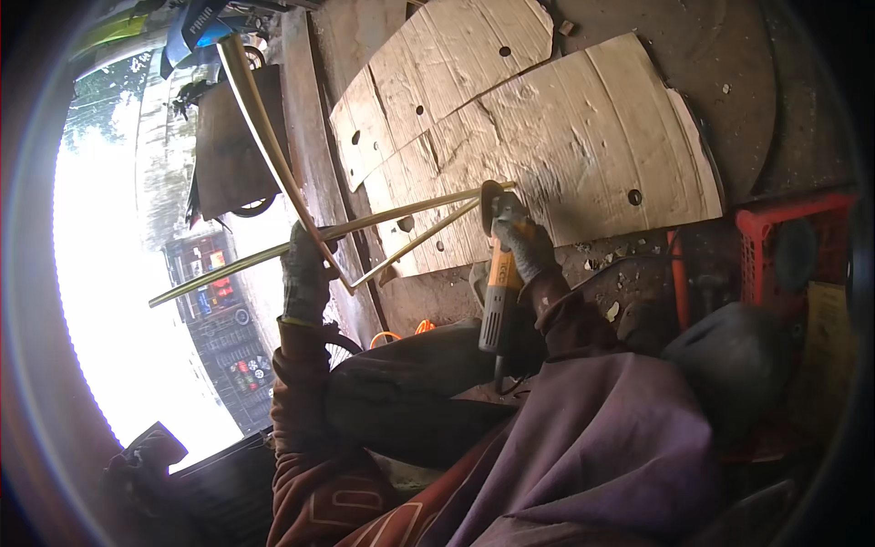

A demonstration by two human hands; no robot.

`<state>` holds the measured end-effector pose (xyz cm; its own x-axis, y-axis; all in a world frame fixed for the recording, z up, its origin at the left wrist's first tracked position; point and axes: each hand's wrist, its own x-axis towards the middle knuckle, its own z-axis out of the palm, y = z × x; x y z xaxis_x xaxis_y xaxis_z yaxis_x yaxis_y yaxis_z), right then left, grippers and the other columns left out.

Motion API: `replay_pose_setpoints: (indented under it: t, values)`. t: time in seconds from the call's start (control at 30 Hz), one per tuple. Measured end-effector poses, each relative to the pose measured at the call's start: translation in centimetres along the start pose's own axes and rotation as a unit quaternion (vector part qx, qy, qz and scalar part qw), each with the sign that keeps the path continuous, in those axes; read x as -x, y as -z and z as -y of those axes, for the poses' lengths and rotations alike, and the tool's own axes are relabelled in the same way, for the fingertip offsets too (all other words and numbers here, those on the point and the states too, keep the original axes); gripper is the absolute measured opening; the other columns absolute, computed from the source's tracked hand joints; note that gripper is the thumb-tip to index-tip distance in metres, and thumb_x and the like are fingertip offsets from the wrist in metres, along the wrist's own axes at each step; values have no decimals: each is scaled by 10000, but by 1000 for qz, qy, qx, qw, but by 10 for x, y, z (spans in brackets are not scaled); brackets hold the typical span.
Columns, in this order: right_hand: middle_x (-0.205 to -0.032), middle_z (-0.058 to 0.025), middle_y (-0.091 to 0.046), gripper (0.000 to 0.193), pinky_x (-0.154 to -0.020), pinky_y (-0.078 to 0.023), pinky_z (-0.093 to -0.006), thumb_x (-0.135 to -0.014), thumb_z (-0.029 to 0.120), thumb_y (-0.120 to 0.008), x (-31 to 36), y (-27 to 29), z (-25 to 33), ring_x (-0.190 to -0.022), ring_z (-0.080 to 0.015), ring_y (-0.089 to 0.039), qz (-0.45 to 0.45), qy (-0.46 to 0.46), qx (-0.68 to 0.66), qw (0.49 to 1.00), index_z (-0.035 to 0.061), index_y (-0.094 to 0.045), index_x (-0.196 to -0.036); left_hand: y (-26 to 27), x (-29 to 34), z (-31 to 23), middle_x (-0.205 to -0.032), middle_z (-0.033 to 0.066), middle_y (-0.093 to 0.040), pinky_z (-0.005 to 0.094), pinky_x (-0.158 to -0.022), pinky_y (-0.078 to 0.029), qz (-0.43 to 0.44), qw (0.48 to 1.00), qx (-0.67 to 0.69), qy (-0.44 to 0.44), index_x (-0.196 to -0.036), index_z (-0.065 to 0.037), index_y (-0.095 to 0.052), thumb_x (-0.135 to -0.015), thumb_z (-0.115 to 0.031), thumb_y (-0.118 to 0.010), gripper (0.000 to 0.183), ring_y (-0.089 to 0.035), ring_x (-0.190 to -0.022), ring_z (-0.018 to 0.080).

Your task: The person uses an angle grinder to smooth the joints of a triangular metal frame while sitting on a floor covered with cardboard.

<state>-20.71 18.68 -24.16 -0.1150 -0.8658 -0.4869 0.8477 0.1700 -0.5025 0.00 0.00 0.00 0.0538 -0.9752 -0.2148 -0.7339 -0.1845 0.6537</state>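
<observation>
My gloved left hand (305,278) is closed around a gold-coloured metal frame (398,212) of long, thin bars. One bar slants across from lower left to upper right. A wider curved strip (260,123) rises toward the top left and meets a shorter bar at a sharp corner just right of the hand. In my gloved right hand (521,244) is an angle grinder (499,290) with an orange and grey body, its head pointing away from me. Its dark disc (490,202) is at the far end of the bars; whether it touches them I cannot tell.
Flattened cardboard (583,137) with several holes lies on the floor beneath the bars. A red plastic crate (755,251) stands at the right. An orange cord (387,335) lies near my knee; a blue motorbike (196,36) is at the top left, beside a bright opening.
</observation>
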Motion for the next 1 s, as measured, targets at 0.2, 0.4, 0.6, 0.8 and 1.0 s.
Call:
replay_pose_setpoints:
  t: [0.2, 0.4, 0.6, 0.8, 1.0]
  values:
    - [-765, -90, -686, 356, -603, -523, -315, -866, 358, -739, 21, -57, -14, -644, -171, -657, 10, 164, 89, 982, 10, -699, -933, 2, 2, 10, -879, 19, -627, 449, -557, -545, -24, 999, 38, 12, -969, -178, -636, -996, -526, -543, 361, -619, -804, 174]
    - [-771, -84, -686, 372, -619, -540, -328, -873, 367, -727, 18, -34, 0, -656, -181, -664, 70, 0, -8, 997, 9, -696, -969, -1, 18, -11, -1034, 90, -667, 423, -777, -527, 52, 953, -234, -187, -1182, -116, -704, -1003, -281, -531, 299, -594, -920, 195]
    - [-712, -69, -645, 334, -647, -543, -345, -884, 339, -743, 26, -73, 30, -657, -206, -648, 139, 153, 155, 966, 22, -659, -945, -16, 24, -16, -1021, 78, -669, 369, -885, -470, 36, 980, -32, -193, -1151, -54, -685, -999, -320, -562, 330, -576, -935, 169]
    - [-770, -58, -672, 357, -676, -532, -336, -884, 359, -750, 27, -47, 18, -685, -183, -640, 73, 58, 191, 977, 17, -681, -960, -6, 59, -27, -966, 36, -644, 348, -896, -456, 20, 997, -16, -78, -1052, -58, -695, -987, -502, -589, 461, -534, -921, 162]
    - [-700, -33, -650, 369, -659, -523, -362, -898, 404, -695, 14, -51, 3, -667, -207, -667, 41, 180, 122, 975, 48, -698, -801, -16, 82, -56, -934, 22, -619, 334, -839, -458, 51, 994, 21, -94, -1076, -29, -656, -969, -516, -614, 501, -523, -887, 148]
